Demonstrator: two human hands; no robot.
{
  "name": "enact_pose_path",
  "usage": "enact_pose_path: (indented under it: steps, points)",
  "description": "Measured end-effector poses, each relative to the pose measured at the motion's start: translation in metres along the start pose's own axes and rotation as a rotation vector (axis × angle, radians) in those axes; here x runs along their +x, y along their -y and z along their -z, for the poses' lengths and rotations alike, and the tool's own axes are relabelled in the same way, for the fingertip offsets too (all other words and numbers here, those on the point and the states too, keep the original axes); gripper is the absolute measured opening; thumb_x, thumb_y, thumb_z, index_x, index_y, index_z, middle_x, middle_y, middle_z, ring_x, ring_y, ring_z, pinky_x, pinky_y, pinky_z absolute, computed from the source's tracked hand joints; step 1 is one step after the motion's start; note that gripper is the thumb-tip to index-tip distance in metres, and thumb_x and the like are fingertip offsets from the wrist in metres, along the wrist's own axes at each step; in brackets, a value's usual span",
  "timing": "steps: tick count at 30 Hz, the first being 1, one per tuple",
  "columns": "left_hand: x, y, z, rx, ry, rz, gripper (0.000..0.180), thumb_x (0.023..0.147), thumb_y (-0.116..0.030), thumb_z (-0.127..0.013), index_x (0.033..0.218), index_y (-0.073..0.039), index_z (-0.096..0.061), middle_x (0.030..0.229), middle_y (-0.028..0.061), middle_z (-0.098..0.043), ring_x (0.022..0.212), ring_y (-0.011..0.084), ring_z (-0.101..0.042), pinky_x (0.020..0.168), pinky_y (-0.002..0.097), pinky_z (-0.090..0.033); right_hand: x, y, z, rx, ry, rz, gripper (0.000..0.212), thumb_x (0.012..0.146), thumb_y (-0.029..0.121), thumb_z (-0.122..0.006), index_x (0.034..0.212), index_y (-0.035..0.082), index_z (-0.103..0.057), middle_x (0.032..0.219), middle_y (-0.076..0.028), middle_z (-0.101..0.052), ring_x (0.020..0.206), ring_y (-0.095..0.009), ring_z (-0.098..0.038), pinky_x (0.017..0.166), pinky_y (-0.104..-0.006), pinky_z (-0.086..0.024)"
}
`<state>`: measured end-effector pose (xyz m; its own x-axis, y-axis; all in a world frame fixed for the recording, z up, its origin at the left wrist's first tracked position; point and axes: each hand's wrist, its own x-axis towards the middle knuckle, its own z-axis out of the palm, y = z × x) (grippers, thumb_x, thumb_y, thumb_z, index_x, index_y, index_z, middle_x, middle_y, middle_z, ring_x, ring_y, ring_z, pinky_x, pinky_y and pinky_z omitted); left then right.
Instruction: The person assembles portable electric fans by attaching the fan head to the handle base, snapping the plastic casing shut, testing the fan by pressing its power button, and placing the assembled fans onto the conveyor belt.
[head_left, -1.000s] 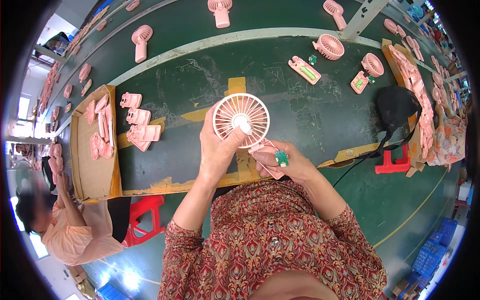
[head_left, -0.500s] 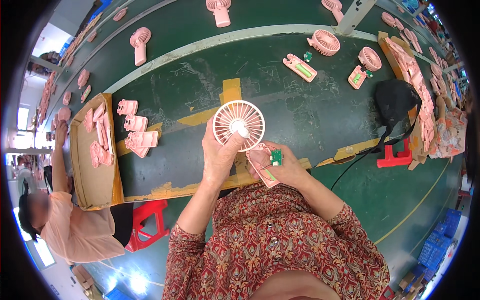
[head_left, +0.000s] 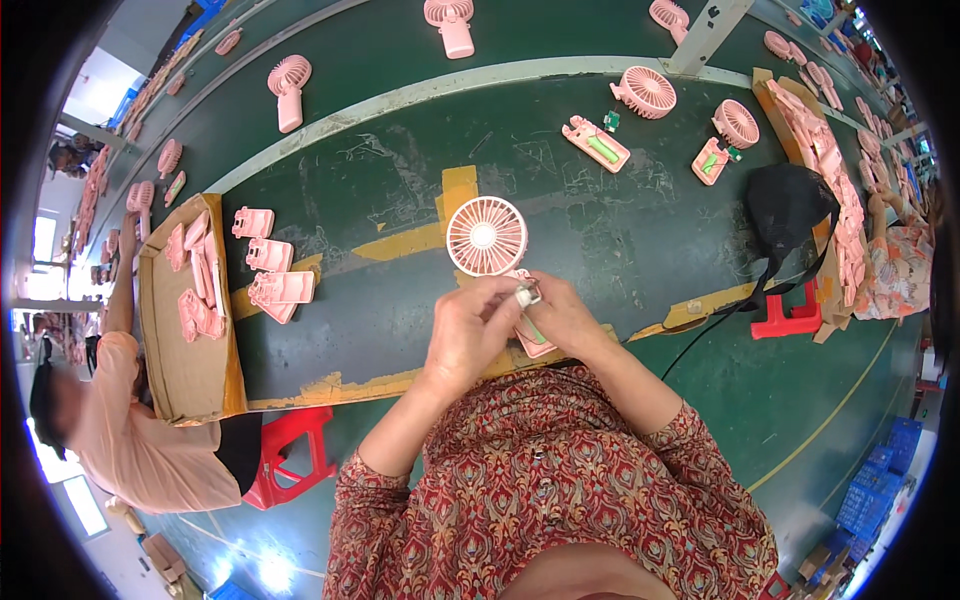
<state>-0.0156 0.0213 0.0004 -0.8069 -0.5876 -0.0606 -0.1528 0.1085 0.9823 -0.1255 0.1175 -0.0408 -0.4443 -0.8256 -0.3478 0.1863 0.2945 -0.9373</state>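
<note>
In front of my waist a pink handheld fan, its round grille head point(head_left: 486, 236) pointing away from me, is held over the near edge of the table. My right hand point(head_left: 568, 315) is closed around its opened handle shell point(head_left: 537, 342), where a light-green battery partly shows. My left hand point(head_left: 468, 330) pinches at the top of the handle, just below the grille. A small whitish part point(head_left: 525, 296) shows between the fingertips of both hands. The green circuit board cannot be made out; fingers cover much of the handle.
Pink handle shells point(head_left: 282, 290) lie on the left beside a cardboard tray point(head_left: 240, 360) of similar parts. Two opened fans with batteries point(head_left: 604, 150) lie at far right, near a black bag point(head_left: 790, 205). A co-worker point(head_left: 150, 430) sits at left; a red stool point(head_left: 293, 455) stands there.
My left hand has let go of the fan head and moved down to the handle top, meeting my right hand. The green board has gone from sight. The co-worker's hand at left has shifted.
</note>
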Motion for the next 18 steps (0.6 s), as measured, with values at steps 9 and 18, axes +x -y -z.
enact_pose_path:
  steps: [9,18]
  points:
    - [-0.002,0.019,0.018,-0.306,0.031,0.206,0.019,0.088,0.000,-0.058,0.106,0.003,-0.055,0.086,0.0076,-0.066,0.076,0.0100,-0.062,0.070,0.0242,-0.052,0.005,0.003,0.001,0.334,0.026,-0.227,0.027,0.096,0.019,-0.046,0.111,-0.003,-0.050,0.094,-0.011,-0.062,0.074,-0.017,-0.065,0.063,-0.0261,-0.057]
    - [-0.005,0.017,0.020,0.020,0.014,0.080,0.017,0.086,-0.001,-0.059,0.102,0.007,-0.061,0.082,0.0068,-0.067,0.074,0.0108,-0.064,0.067,0.0238,-0.051,0.000,0.009,0.009,0.463,0.137,-0.226,0.030,0.096,0.023,-0.045,0.107,-0.003,-0.053,0.093,-0.011,-0.063,0.078,-0.018,-0.066,0.066,-0.0275,-0.055]
